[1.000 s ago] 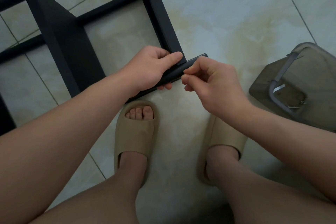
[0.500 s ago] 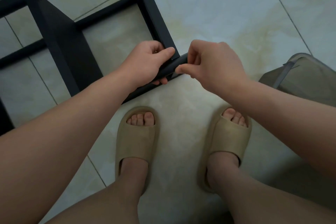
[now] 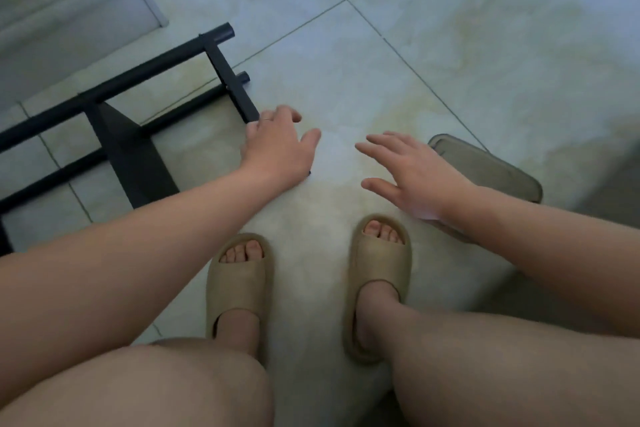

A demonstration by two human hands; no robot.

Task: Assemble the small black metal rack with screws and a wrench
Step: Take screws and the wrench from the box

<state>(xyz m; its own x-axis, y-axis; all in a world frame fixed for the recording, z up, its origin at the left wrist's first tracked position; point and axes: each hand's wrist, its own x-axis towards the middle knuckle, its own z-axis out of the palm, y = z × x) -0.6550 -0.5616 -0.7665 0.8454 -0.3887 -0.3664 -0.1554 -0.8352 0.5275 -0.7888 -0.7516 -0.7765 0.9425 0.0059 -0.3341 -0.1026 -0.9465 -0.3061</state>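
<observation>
The black metal rack (image 3: 131,149) lies on its side on the tiled floor at the left, its bars running toward the upper right. My left hand (image 3: 277,149) hovers over or rests on the rack's near corner with relaxed, extended fingers, and hides the joint there. A small black tip (image 3: 309,173) of a bar shows under that wrist. To the right, apart from the rack, my right hand (image 3: 415,177) is held with spread fingers and holds nothing. No screw or wrench is visible.
A tinted grey plastic container (image 3: 491,166) lies on the floor behind my right hand. My feet in beige slippers (image 3: 239,274) (image 3: 381,263) stand below the hands. A pale raised ledge (image 3: 69,17) runs along the top left. Bare tiles fill the upper right.
Both hands have let go of the bar end and opened. My right hand has drawn away to the right. The view has pulled back, showing more floor.
</observation>
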